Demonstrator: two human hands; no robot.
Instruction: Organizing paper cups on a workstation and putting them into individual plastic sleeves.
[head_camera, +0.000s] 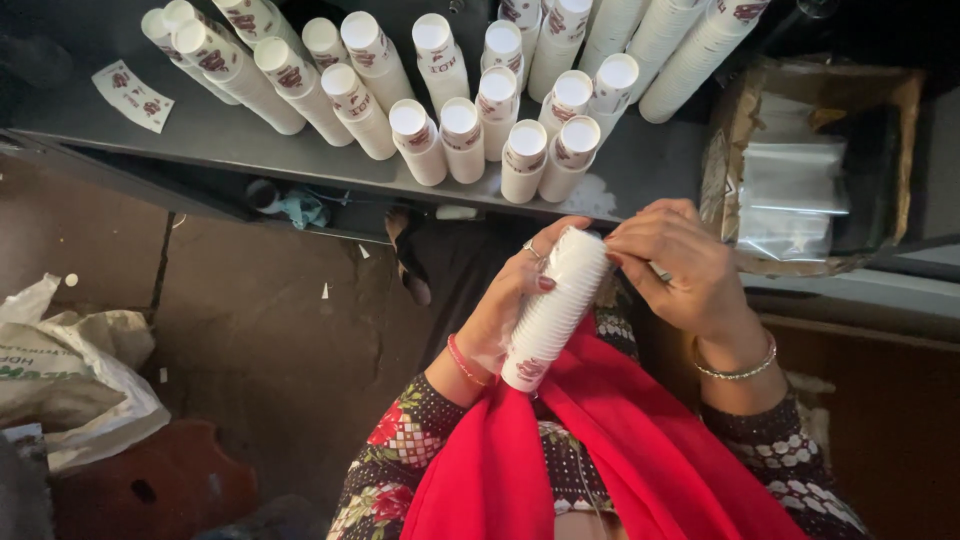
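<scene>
Over lap, below grey counter (640, 170) edge: left hand (510, 300) fingers wrapped round tilted stack of white paper cups (553, 310), base hidden by red cloth (600, 450). Right hand (680, 275) fingertips pinch stack's top rim. More white cup stacks (460, 110) on counter, cut off at top edge.

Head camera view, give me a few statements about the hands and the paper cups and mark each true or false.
1. The left hand grips a stack of nested white paper cups. True.
2. The right hand rests on the shelf. False: its fingers are at the stack's top end.
3. Stacks of cups on the grey shelf stand side by side. True.
4. The held stack lies flat on the floor. False: it is held tilted over the lap.
5. A red cloth covers the lap. True.
</scene>
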